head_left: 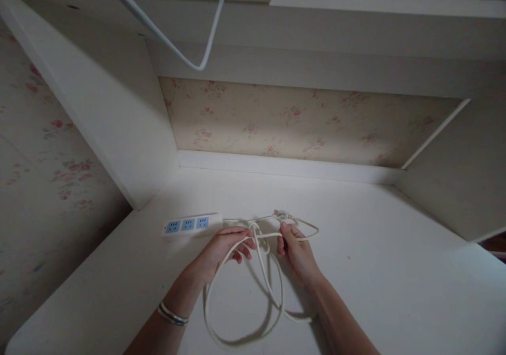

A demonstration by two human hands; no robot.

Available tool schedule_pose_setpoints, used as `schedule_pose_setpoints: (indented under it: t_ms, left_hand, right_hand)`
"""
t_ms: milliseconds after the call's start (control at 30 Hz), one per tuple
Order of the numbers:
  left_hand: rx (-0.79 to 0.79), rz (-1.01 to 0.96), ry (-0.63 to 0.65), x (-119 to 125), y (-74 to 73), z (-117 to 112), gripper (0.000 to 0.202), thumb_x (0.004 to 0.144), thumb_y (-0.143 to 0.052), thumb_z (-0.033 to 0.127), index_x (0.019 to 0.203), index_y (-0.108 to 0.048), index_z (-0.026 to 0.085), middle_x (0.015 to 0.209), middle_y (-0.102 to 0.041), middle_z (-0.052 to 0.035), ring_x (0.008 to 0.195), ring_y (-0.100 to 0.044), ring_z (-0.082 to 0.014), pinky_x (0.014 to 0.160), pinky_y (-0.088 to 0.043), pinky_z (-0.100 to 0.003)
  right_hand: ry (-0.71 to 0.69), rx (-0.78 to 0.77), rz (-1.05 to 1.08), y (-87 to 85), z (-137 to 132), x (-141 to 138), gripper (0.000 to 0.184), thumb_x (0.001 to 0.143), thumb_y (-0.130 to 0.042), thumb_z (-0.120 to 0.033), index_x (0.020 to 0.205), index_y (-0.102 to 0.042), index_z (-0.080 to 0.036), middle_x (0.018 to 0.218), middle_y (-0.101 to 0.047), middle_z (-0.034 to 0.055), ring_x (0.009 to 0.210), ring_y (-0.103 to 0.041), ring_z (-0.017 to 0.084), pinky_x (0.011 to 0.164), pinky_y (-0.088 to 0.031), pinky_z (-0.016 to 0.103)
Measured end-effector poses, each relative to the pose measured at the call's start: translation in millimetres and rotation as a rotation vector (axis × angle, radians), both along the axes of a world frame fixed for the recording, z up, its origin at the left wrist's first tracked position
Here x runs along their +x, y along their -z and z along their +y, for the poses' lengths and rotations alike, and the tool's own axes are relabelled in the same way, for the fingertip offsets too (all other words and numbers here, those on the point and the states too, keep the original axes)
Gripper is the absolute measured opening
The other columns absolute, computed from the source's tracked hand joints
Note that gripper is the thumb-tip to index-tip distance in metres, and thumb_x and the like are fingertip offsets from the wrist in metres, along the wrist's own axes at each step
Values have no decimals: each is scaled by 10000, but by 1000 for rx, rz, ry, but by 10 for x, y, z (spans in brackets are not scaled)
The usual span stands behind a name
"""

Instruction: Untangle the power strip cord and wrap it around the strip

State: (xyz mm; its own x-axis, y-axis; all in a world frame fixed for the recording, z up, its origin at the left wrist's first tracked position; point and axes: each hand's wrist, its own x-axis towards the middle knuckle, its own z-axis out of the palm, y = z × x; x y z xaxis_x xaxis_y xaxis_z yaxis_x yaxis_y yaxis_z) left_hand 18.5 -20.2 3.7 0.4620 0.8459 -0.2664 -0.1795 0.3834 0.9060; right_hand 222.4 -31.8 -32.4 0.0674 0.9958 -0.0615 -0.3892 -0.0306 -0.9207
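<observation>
A white power strip (192, 224) with blue sockets lies on the white desk (375, 260), left of centre. Its white cord (245, 313) runs right and loops down toward me in several coils. My left hand (225, 249), bracelets on the wrist, has its fingers closed round the cord just right of the strip. My right hand (295, 250) pinches the cord a little further right, close to the plug (281, 215) that lies beyond my fingers. A knot-like crossing of the cord sits between the two hands.
The desk sits in a white alcove with a side panel (118, 123) at left, another at right, and floral wallpaper (300, 120) behind. A shelf runs overhead, and a white cable (174, 47) hangs down from it at upper left.
</observation>
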Motion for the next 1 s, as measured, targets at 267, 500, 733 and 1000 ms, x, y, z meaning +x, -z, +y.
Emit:
schedule_pose_setpoints:
  t_ms: [267,500,733,1000]
  left_hand:
    - [-27,14,-41,-6,87,35,272,724,-522,236,966,-595,136,693,-682,-53,650,-623,-163,562,-384,-241]
    - [121,206,100,52,76,14,296,702,-570,217,961,-689,141,875,-706,-70,815,-620,-188,701,-436,-271]
    - [538,403,236,134,64,-77,257,823,-511,275,869,-735,160,748,-661,-16,689,-532,-140,632,-383,-230]
    - [698,490,123,182,129,-40,316,910,-442,317,758,-660,146,654,-553,11,618,-455,-113,559,-306,-216]
  right_hand:
    - [-78,55,-241,6,-44,-20,436,854,-545,-539,601,-532,-185,495,-487,-20,471,-378,103,484,-273,247]
    - [-151,83,-305,11,-66,-8,458,898,-477,-528,609,-529,-176,507,-481,-21,496,-377,102,510,-271,254]
    - [-277,48,-420,-1,-100,-116,414,854,-555,-524,641,-535,-170,530,-484,-31,472,-377,80,468,-261,232]
    - [-120,-42,195,-65,-42,15,296,839,-608,-475,851,-611,-179,435,-251,-110,402,-166,55,389,-176,208]
